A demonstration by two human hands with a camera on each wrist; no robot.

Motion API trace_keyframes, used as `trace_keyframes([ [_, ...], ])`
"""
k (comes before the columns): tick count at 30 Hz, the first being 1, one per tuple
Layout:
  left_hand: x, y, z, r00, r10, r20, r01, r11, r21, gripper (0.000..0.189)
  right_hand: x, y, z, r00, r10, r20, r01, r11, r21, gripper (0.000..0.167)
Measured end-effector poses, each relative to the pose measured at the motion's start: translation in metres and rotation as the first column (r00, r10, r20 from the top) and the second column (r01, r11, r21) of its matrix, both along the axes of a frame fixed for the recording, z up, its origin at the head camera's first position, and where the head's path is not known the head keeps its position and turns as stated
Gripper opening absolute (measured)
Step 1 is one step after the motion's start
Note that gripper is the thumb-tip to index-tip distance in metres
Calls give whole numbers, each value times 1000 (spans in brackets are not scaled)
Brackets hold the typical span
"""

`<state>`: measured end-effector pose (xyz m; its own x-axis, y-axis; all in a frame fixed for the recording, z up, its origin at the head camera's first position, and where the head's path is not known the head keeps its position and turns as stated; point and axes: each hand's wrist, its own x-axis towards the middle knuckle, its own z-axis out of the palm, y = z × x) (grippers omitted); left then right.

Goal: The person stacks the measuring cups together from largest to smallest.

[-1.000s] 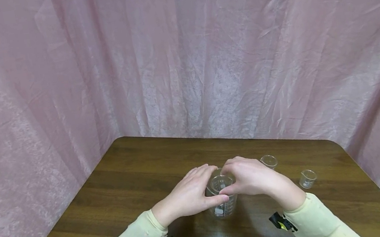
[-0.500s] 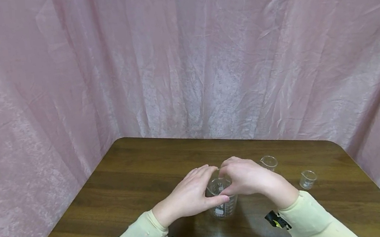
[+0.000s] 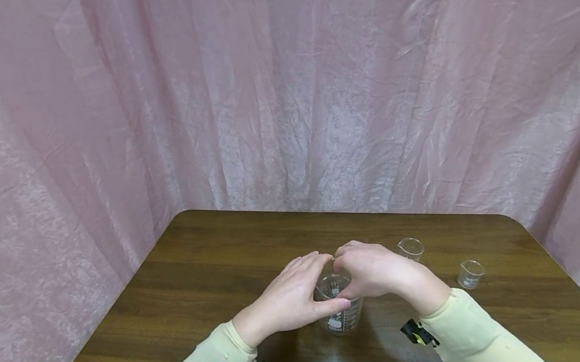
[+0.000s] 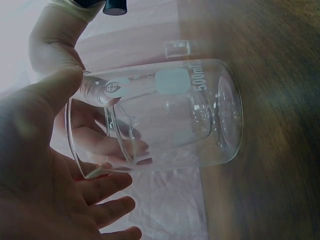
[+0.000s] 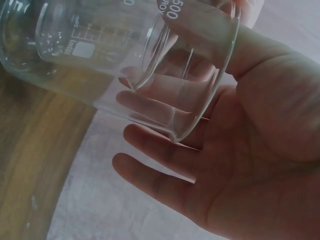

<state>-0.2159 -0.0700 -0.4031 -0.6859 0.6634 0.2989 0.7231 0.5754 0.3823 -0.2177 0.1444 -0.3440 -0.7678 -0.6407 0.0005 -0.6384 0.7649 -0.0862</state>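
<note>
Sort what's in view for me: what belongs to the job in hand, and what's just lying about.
Seemingly part of the job:
500 ml beaker, the left hand around its mouth
100 ml beaker inside it, the right hand at its rim

Seemingly just lying about, untouched:
far-right small beaker
other small beaker, beyond the right hand
</note>
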Motion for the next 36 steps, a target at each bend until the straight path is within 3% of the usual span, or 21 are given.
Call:
trace_keyframes([
  [13,-1,1,-1,1000,0,-6,0,1000,-10,75,-5,-4,-1,998,-27,54,24,998,54,24],
  [36,1,0,0,1000,9,16,-9,1000,-12,80,-4,-10,0,998,-27,64,21,996,88,22],
])
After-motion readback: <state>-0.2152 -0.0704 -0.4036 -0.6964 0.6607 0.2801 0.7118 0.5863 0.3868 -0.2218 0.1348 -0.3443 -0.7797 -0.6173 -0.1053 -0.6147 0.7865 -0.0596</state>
